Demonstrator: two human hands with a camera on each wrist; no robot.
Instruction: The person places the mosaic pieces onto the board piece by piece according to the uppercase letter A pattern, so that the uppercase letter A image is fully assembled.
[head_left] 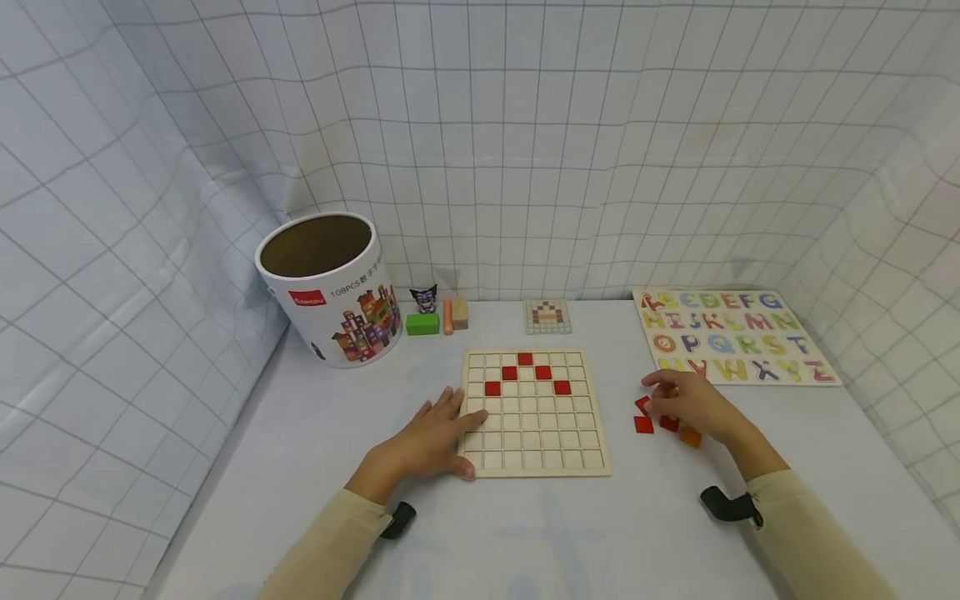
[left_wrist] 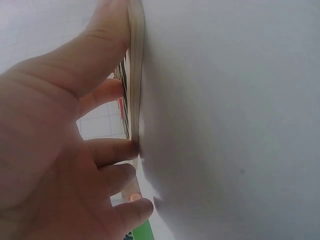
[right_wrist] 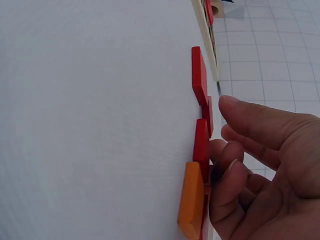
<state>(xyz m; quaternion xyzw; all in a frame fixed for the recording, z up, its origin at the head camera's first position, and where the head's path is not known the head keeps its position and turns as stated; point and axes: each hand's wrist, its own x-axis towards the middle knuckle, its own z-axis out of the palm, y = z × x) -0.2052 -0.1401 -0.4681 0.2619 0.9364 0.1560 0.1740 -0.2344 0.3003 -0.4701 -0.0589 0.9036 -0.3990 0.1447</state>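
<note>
At the bottom of the frame, cream sleeves point(head_left: 330, 542) reach in over the white tabletop point(head_left: 540, 542), a black wrist piece point(head_left: 398, 520) showing below the cuff on the left. Left of centre, the left hand point(head_left: 429, 442) has its fingers spread and fairly straight, touching the left edge of the wooden grid board point(head_left: 525, 436) without gripping anything. The board lies flat at the centre of the frame, five red tiles point(head_left: 525, 359) set in its upper cells as an inverted V. Right of centre, the right hand point(head_left: 693, 407) is low over loose red squares point(head_left: 643, 425) and an orange square point(head_left: 690, 436), its fingers partly bent; whether they have hold of a tile I cannot tell. Beyond it, at right, lies an alphabet puzzle board point(head_left: 738, 357). Above the grid board sits a small pattern card point(head_left: 548, 317), and left of that stand a wooden block point(head_left: 460, 314), an orange stick point(head_left: 447, 317), a green block point(head_left: 423, 324) and a dark-eared figurine point(head_left: 423, 300). A white printed bucket point(head_left: 315, 321) leans at upper left, before the gridded cloth point(head_left: 555, 167) filling the upper frame.
</note>
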